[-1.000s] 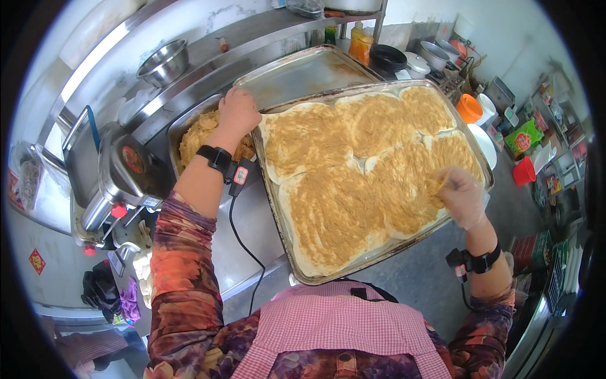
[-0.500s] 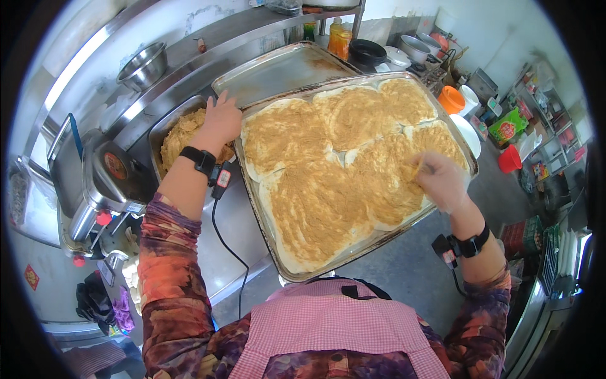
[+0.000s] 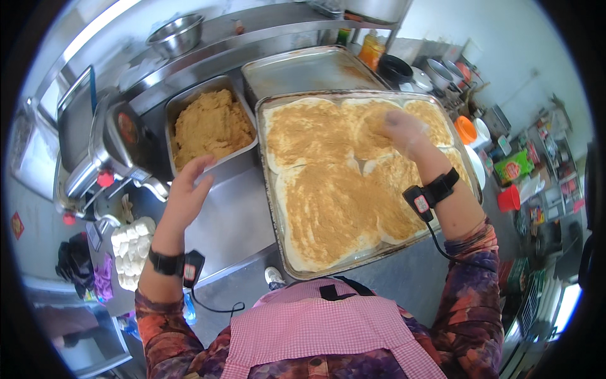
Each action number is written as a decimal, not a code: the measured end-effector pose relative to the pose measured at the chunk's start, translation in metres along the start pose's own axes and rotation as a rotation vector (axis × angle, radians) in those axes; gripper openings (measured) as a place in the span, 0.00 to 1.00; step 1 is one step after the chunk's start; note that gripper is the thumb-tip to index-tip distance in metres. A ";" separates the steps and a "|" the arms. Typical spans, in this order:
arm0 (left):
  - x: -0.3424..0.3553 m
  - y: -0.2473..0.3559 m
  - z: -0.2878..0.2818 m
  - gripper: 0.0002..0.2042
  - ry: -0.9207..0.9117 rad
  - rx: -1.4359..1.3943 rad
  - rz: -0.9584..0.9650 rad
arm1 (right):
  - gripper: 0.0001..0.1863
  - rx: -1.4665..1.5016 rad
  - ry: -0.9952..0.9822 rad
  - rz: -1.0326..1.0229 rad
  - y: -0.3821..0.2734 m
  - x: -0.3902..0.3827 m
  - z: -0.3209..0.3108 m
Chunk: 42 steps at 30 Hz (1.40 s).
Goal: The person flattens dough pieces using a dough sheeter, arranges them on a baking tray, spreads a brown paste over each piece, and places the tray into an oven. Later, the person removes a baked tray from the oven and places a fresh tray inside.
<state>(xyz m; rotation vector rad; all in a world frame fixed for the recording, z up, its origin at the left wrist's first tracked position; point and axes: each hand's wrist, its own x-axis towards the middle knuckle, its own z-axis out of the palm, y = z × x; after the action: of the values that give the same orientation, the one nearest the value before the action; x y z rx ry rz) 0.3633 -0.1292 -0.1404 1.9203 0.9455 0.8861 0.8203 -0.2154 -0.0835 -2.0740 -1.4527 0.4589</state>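
My left hand [image 3: 190, 192] hangs open, fingers apart, just below the deep steel pan [image 3: 240, 143] of lumpy yellow-brown paste [image 3: 208, 123]. My right hand [image 3: 404, 132] is over the upper middle of a large metal tray [image 3: 276, 215], fingers curled down onto the paste-coated dough; what they hold is hidden. The tray carries several white dough rounds [image 3: 322, 215] streaked with the same paste. A second tray [image 3: 303, 69], bare and stained, lies behind it.
A steel machine [image 3: 113, 145] stands at left, several white dough pieces [image 3: 131, 252] below it. A steel bowl [image 3: 175, 35] sits on the back shelf. Bottles [image 3: 371, 50], pots [image 3: 437, 72], an orange bucket [image 3: 465, 127] and a red bucket [image 3: 509, 198] crowd the right.
My left hand has left the tray's upper-left corner and moved down, uncovering the pan of paste. My right hand has moved up and left across the coated dough.
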 end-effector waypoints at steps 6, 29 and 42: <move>-0.106 -0.014 -0.035 0.16 0.169 -0.171 -0.198 | 0.20 -0.159 -0.095 -0.239 -0.065 0.053 0.056; -0.229 -0.037 -0.047 0.13 0.390 -0.291 -0.397 | 0.10 -0.642 -0.409 -0.630 -0.126 0.005 0.099; -0.166 -0.083 -0.090 0.13 0.089 -0.252 -0.246 | 0.25 0.062 -0.461 -0.217 -0.241 0.016 0.143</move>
<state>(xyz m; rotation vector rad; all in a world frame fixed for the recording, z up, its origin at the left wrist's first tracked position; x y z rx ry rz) 0.1862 -0.2054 -0.2124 1.5266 1.0436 0.9039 0.5663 -0.1035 -0.0458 -1.8059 -1.8719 0.9238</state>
